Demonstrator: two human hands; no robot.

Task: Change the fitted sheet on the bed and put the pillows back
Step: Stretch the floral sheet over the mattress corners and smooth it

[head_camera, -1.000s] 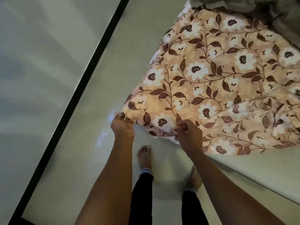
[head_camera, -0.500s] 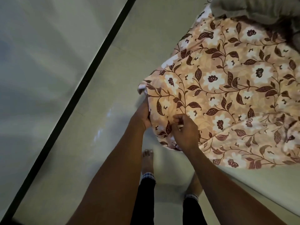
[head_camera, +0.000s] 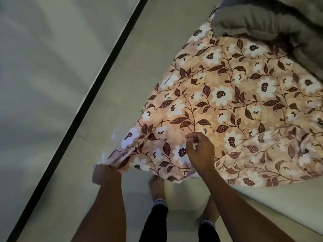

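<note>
Here, floral sheet [head_camera: 227, 102] is spread on pale mattress [head_camera: 288, 212], centre-right; tiled floor [head_camera: 148, 49] and black strip [head_camera: 106, 67] at left. Bunched corner is gripped by left hand [head_camera: 104, 173]; right hand [head_camera: 201, 152] is loosely curled, hold unclear.

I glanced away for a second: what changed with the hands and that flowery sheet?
The left hand, half a second ago tucked under the floral sheet, now grips its bunched corner and has pulled it toward the person. The right hand moved farther onto the sheet; its grip is unclear. The grey bedding stays put.
</note>
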